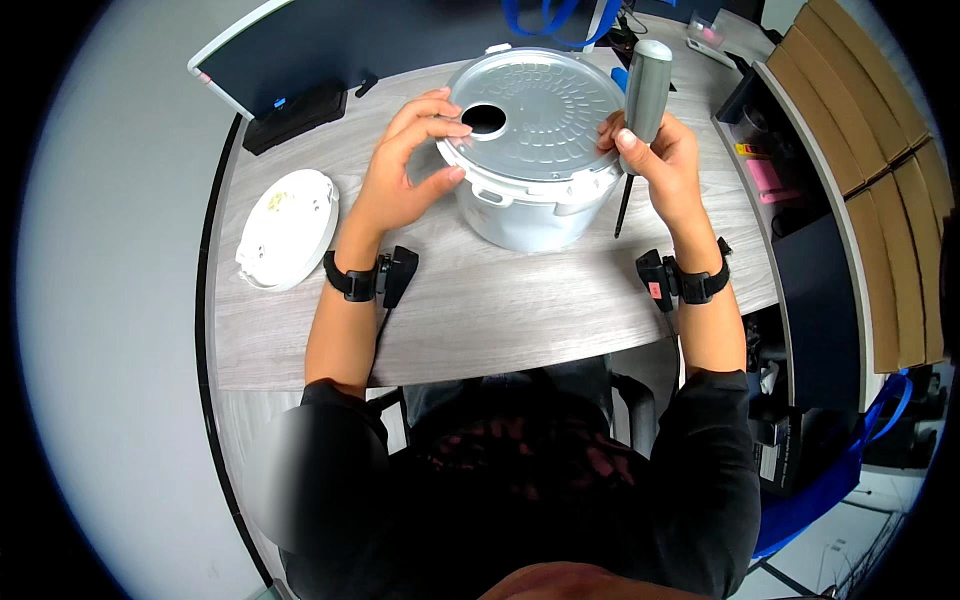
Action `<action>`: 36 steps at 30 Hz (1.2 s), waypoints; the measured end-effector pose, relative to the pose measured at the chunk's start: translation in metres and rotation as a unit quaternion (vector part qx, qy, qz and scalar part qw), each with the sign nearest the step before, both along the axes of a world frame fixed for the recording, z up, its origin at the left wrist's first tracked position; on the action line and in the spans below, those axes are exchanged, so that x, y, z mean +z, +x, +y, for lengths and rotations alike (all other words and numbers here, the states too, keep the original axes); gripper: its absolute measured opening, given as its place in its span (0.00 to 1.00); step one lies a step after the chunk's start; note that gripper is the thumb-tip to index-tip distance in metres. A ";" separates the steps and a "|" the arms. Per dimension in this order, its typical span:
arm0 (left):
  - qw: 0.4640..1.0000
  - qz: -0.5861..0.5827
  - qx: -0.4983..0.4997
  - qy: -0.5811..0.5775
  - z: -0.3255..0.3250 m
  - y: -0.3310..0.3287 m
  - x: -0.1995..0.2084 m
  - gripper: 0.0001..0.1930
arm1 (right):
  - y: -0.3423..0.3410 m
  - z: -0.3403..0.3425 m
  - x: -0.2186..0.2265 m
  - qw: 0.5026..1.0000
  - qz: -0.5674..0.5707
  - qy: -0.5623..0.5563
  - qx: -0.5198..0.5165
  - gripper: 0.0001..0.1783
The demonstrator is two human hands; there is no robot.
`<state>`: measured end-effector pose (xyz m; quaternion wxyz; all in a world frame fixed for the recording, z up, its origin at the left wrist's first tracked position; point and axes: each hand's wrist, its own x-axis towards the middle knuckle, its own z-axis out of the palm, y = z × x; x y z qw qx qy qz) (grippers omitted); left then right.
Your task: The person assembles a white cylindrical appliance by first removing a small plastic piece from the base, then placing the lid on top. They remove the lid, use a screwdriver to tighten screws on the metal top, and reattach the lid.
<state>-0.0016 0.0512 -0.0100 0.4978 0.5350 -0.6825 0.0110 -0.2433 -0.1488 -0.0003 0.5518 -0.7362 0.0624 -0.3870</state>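
A round white pot-shaped appliance (530,222) stands on the desk before me, topped by a silver metal lid plate (540,105) with embossed marks. Toward the plate's left edge is a dark round hole. My left hand (405,165) grips the left rim, fingers over the top by the hole and thumb lower at the side. A screwdriver (648,95) with a grey handle is in my right hand (665,165), handle up and dark shaft slanting down outside the pot. That hand's fingertips reach the plate's right edge.
To the left lies a white round cover (287,230) with small fittings. Behind it sits a black case (295,118) against the dark partition (360,45). Shelving with pink items (768,180) and stacked cardboard boxes (850,100) borders the right side. Cables run from both wrist-worn devices.
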 end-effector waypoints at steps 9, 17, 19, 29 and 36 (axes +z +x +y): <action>0.996 -0.062 0.049 -0.041 -0.006 -0.018 0.005 0.20 | 0.016 -0.036 0.007 0.998 0.042 0.001 0.041 0.17; 0.984 -0.123 0.106 -0.066 -0.006 -0.045 0.005 0.19 | 0.020 -0.032 0.025 0.996 0.072 -0.043 -0.027 0.18; 0.982 -0.127 0.124 -0.070 -0.008 -0.053 0.005 0.19 | 0.016 -0.020 0.036 0.994 0.074 -0.051 -0.058 0.19; 0.998 -0.054 0.038 -0.002 -0.014 -0.069 0.038 0.09 | 0.022 0.029 0.098 0.996 0.022 0.071 0.045 0.08; 0.999 0.024 -0.007 0.042 -0.024 -0.073 0.042 0.07 | 0.046 0.044 0.111 0.998 -0.025 0.018 0.058 0.09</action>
